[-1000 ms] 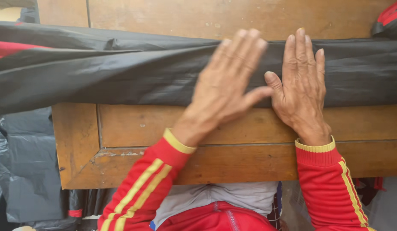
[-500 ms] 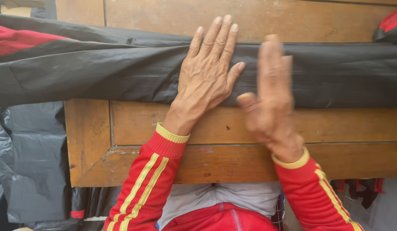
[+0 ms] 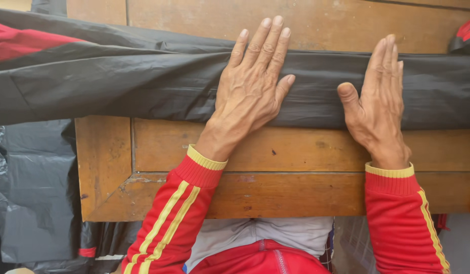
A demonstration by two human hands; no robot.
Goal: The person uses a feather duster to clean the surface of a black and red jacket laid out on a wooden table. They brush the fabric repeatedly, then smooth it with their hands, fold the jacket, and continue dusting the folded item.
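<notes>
A long black garment with a red panel [image 3: 118, 76] lies folded across a worn wooden table [image 3: 296, 152], running from the left edge to the right edge of the view. My left hand [image 3: 252, 86] rests flat on the middle of the cloth, fingers together and pointing away from me. My right hand [image 3: 379, 104] lies flat on the cloth further right, thumb spread toward the left hand. Both palms press on the fabric; neither grips it. I wear red sleeves with yellow stripes and cuffs.
Black plastic sheeting [image 3: 32, 193] hangs beside the table's left edge. Another black and red piece [image 3: 465, 35] shows at the top right corner. The table's near edge [image 3: 296, 203] runs just above my lap.
My right hand lifted off the cloth, slid rightward and now lies flat on it again, farther from the left hand. My left hand shifted slightly left and stays pressed on the fabric.
</notes>
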